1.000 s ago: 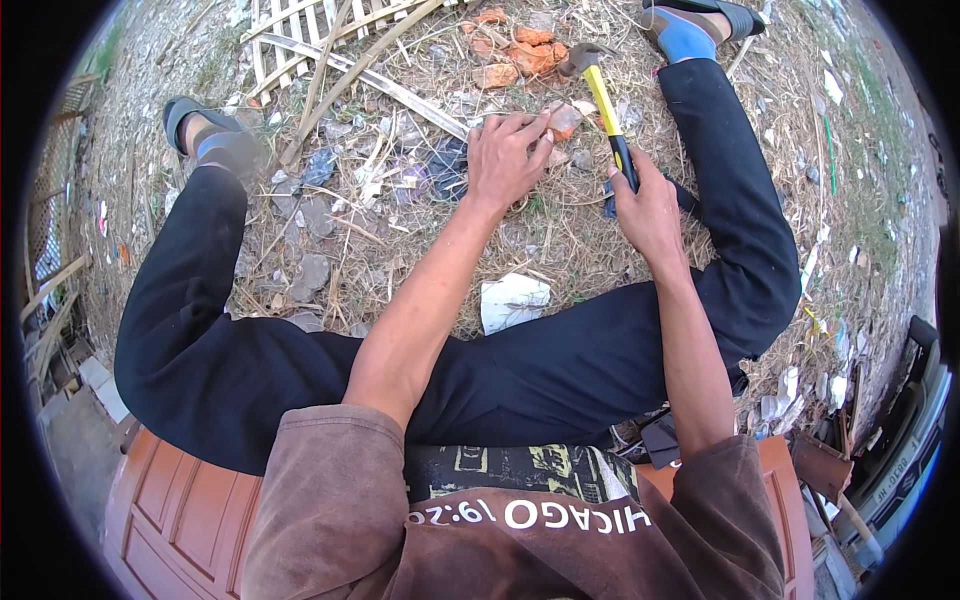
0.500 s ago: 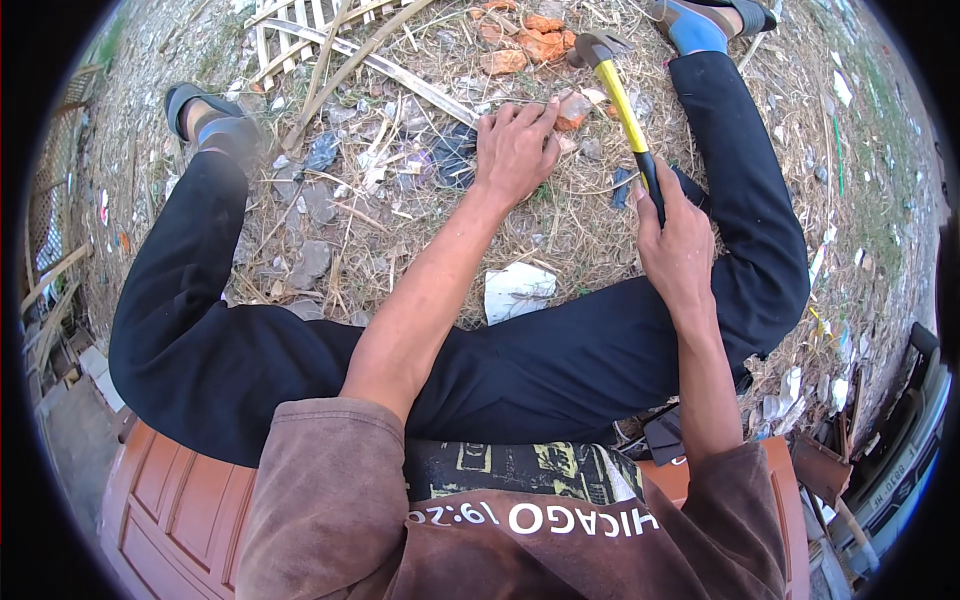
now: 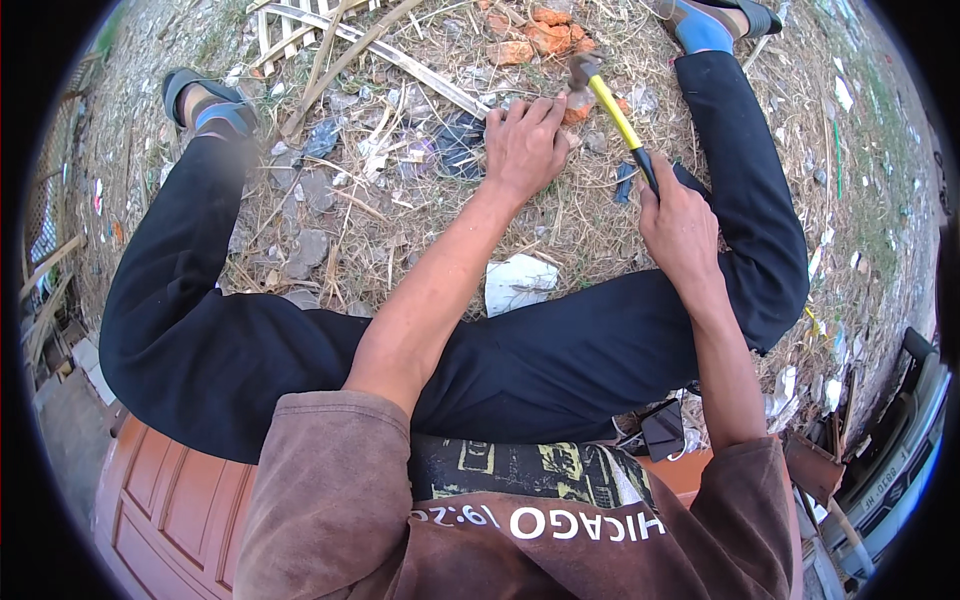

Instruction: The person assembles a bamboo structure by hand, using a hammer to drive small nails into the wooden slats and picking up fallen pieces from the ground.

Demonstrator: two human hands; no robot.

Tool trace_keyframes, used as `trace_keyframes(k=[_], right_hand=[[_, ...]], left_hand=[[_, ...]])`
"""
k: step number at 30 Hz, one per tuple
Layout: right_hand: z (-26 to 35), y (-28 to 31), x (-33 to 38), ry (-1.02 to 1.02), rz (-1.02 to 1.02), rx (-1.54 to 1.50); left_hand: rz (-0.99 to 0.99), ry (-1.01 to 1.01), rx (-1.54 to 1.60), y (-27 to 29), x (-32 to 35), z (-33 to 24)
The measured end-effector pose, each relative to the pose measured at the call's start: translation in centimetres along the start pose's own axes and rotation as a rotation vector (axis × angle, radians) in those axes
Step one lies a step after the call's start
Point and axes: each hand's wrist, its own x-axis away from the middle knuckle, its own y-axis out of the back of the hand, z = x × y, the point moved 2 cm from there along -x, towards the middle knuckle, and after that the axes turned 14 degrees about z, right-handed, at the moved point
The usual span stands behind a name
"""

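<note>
Grips yellow-and-black, metal-headed hammer (image 3: 616, 112) in right hand (image 3: 680, 225) beside rough orange brick chunk (image 3: 576, 114); cannot tell grip of adjacent left hand (image 3: 525, 148).

Outdoors, in bright daylight, on rough ground (image 3: 570, 232) covered with dry straw (image 3: 345, 240), grey stones (image 3: 310, 253) and scattered white scraps (image 3: 843, 93). With a lattice of pale slats (image 3: 287, 42) at the upper left, a woven panel (image 3: 45, 225) at the left rim, a reddish-brown panelled door (image 3: 180, 505) at the lower left, and a vehicle (image 3: 905, 450) at the right rim.
</note>
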Motion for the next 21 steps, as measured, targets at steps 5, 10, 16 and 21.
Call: trace_keyframes(k=[5,10,16,21], right_hand=[[1.1,3.5,0.5,0.016,-0.130,-0.108],[-0.9,-1.5,-0.3,-0.009,0.042,-0.096],[-1.4,2.0,-0.6,-0.070,-0.089,-0.216],[-1.8,2.0,-0.3,-0.118,-0.053,-0.290]], left_hand=[[0.031,0.007,0.019,-0.1,0.4,-0.9],[0.049,0.012,0.010,0.4,0.8,-0.2],[0.028,0.017,0.051,0.7,-0.4,-0.8],[-0.037,0.088,0.200,0.3,-0.7,0.1]])
